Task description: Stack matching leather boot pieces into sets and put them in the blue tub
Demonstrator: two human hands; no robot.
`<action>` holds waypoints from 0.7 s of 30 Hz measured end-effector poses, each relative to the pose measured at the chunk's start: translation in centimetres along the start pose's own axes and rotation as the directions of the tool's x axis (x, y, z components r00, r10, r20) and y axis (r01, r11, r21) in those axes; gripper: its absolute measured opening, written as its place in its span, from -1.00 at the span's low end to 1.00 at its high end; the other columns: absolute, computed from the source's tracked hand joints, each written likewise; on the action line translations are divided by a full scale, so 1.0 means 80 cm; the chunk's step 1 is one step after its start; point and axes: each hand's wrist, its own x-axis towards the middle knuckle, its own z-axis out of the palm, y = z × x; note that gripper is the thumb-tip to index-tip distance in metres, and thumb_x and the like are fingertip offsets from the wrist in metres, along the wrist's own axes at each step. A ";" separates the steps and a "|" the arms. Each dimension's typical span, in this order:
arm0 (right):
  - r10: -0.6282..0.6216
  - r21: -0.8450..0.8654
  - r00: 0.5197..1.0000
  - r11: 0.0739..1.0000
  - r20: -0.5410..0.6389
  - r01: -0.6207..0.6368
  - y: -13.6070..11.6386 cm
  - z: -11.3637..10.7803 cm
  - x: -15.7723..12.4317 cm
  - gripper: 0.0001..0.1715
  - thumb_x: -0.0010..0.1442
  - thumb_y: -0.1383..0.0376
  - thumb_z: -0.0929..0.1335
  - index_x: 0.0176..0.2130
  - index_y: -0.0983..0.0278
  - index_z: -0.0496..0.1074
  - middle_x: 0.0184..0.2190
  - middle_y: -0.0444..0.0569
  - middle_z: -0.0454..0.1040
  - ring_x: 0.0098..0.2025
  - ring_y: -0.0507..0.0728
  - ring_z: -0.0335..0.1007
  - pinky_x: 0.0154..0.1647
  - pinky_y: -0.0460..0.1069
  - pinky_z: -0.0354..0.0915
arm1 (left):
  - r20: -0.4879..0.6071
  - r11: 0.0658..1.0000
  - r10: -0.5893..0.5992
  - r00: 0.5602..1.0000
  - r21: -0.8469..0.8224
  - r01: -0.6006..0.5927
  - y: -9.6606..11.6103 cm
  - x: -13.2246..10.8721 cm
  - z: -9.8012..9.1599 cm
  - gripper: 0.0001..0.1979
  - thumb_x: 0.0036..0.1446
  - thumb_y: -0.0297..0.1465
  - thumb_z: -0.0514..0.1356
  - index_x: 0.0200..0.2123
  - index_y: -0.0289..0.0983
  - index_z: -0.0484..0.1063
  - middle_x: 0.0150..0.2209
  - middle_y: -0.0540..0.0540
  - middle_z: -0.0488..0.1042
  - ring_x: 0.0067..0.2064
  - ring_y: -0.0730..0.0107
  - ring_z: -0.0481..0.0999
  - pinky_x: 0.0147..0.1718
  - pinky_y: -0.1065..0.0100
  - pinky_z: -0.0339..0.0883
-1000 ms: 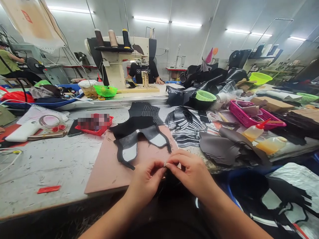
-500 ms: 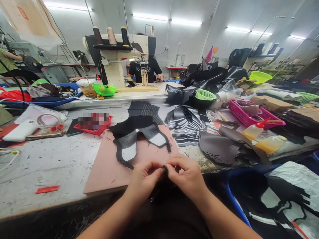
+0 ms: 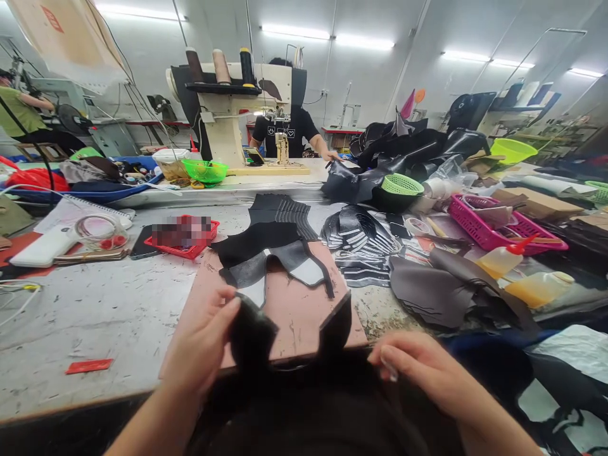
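Observation:
My left hand (image 3: 202, 339) pinches the upper left edge of a black leather piece (image 3: 251, 339) with two raised lobes. The piece hangs over the front edge of the pink board, and its lower part merges with the dark area below. My right hand (image 3: 420, 364) is closed to the right of it, its fingertips near the dark material. A small shiny bit shows under those fingers, too little to name. Beyond my hands, black leather pieces with white backing patches (image 3: 306, 271) rest on the pink board (image 3: 294, 310).
Stacked black cut pieces (image 3: 280, 212), striped strips (image 3: 361, 244) and dark brown leather sheets (image 3: 422, 288) lie beyond. A red basket (image 3: 183, 240) stands left, a magenta basket (image 3: 506, 225) and glue bottles (image 3: 539, 288) right. A co-worker (image 3: 287, 130) sits behind the sewing machine (image 3: 223, 126).
My hands were together, pinching something small and dark; now they are well apart. The lobed black leather piece has come up into view in my left hand. The co-worker's hand has reached sideways.

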 end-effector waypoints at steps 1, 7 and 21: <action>-0.024 -0.159 0.999 0.987 0.045 0.031 0.001 -0.008 0.004 -0.59 0.18 0.07 0.25 -0.51 0.23 0.46 -0.53 -0.05 0.43 -0.49 0.06 0.35 -0.46 -0.06 0.26 | -0.011 0.997 0.051 0.999 0.054 -0.050 0.010 0.007 -0.012 -0.66 -0.13 -0.21 0.24 -0.36 -0.26 0.20 -0.57 0.10 0.34 -0.55 0.54 0.32 -0.56 0.53 0.21; -0.144 -0.815 0.984 0.554 0.109 0.171 -0.008 0.035 0.111 -0.74 0.18 0.35 0.25 -0.13 0.23 0.43 -0.09 0.06 0.39 -0.19 0.16 0.37 -0.22 0.01 0.27 | 0.245 0.702 0.240 0.939 0.625 -0.342 0.055 0.050 -0.047 -0.77 0.01 -0.21 0.07 -0.34 -0.24 0.29 -0.46 0.03 0.42 -0.44 0.45 0.38 -0.45 0.47 0.21; 0.011 -0.404 0.995 0.913 -0.096 -0.049 -0.021 0.027 0.344 -0.76 0.23 0.21 0.28 -0.19 0.32 0.39 -0.20 -0.04 0.43 -0.23 0.07 0.39 -0.19 0.06 0.34 | 0.729 0.529 0.068 0.681 0.553 -0.644 0.034 0.124 -0.004 -0.81 0.09 -0.39 0.03 -0.30 -0.19 0.43 -0.39 0.00 0.49 -0.36 0.37 0.44 -0.35 0.43 0.21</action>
